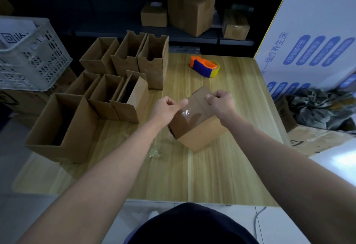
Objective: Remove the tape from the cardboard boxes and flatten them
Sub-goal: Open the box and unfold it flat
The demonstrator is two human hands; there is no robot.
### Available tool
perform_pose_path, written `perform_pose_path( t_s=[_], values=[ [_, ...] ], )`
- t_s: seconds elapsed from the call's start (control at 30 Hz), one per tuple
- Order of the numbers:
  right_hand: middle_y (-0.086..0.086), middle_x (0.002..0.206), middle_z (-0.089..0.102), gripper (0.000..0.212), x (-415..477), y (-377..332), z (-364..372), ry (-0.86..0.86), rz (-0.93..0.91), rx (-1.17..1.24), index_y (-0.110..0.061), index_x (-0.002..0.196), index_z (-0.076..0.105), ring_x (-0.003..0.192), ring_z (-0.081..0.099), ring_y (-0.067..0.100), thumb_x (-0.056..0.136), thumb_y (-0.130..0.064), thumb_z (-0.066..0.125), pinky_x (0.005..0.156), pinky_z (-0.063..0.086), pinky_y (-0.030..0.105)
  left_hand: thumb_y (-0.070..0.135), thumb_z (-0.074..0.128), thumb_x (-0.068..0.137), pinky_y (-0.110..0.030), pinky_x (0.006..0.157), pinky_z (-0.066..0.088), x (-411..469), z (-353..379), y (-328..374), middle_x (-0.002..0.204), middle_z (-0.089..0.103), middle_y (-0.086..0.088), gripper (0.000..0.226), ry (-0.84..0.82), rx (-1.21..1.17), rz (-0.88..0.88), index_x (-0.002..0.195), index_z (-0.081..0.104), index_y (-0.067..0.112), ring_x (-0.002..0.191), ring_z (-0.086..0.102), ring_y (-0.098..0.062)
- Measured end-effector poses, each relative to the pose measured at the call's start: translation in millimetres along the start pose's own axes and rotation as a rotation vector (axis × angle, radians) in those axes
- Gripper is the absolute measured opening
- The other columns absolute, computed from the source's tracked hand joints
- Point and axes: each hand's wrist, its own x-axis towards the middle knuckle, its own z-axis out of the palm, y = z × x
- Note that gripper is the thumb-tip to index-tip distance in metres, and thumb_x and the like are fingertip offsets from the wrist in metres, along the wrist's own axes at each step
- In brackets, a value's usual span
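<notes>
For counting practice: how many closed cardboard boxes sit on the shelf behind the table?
3: left small box, large box in the middle, right small box; more may be hidden.

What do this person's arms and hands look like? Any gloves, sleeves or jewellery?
Both are bare. The left hand and right hand wear no gloves, and no ring, watch or bracelet shows. The left forearm and right forearm are uncovered right to the picture's edge, so no sleeve is in view. The only clothing visible is a dark garment at the bottom.
</notes>
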Motion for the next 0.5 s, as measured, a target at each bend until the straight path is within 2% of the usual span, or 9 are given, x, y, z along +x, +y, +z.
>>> perform_pose_path(
  t_s=[0.1,0.2,0.33,0.4,0.5],
  values=[
    [-0.001,0.066,0.048,0.028,-0.4,-2.5,4.9,-0.027,-0.015,-0.026,-0.015,0.066,0.047,0.060,0.043,0.013,0.090,-0.021,0.060,0.050,0.034,0.026,0.040,0.071,0.081,-0.027,0.060,0.038,3.0,15.6,6.4,0.083,0.059,0.000,0.031,-0.006,0.242,-0.010,0.082,0.055,0.013,0.078,0.055,-0.016],
    [0.000,0.065,0.046,0.027,2.1,-2.6,5.8,-0.018,-0.030,-0.012,-0.014,0.067,0.046,0.061,0.041,0.014,0.089,-0.020,0.061,0.050,0.032,0.026,0.029,0.063,0.089,-0.029,0.068,0.039,6.1,19.6,11.7,0.086,0.060,-0.002,0.018,0.022,0.294,0.034,0.083,0.061,0.012,0.085,0.058,-0.021],
    [-0.001,0.063,0.040,0.029,6.4,0.0,0.9,0.002,-0.001,-0.001,-0.015,0.066,0.042,0.057,0.036,0.013,0.089,-0.019,0.060,0.048,0.028,0.025,0.021,0.057,0.093,-0.028,0.070,0.040,7.0,16.5,13.6,0.084,0.059,-0.001,0.014,-0.003,0.313,0.025,0.082,0.059,0.011,0.081,0.055,-0.017],
    [0.000,0.063,0.040,0.031,12.0,4.5,-7.2,0.048,0.039,0.022,-0.015,0.064,0.040,0.059,0.037,0.015,0.089,-0.019,0.059,0.050,0.029,0.026,0.014,0.054,0.093,-0.029,0.071,0.047,12.7,10.1,9.4,0.091,0.063,-0.006,0.010,0.016,0.062,-0.058,0.085,0.058,0.010,0.082,0.060,-0.017],
    [0.000,0.067,0.046,0.023,19.8,16.0,-21.0,0.110,0.116,0.016,-0.013,0.071,0.050,0.069,0.046,0.019,0.090,-0.022,0.058,0.056,0.035,0.028,0.004,0.046,0.096,-0.031,0.074,0.056,18.9,-3.5,6.0,0.097,0.067,-0.017,0.011,0.052,-0.448,-0.221,0.104,0.052,0.000,0.080,0.068,-0.022]
  ],
)
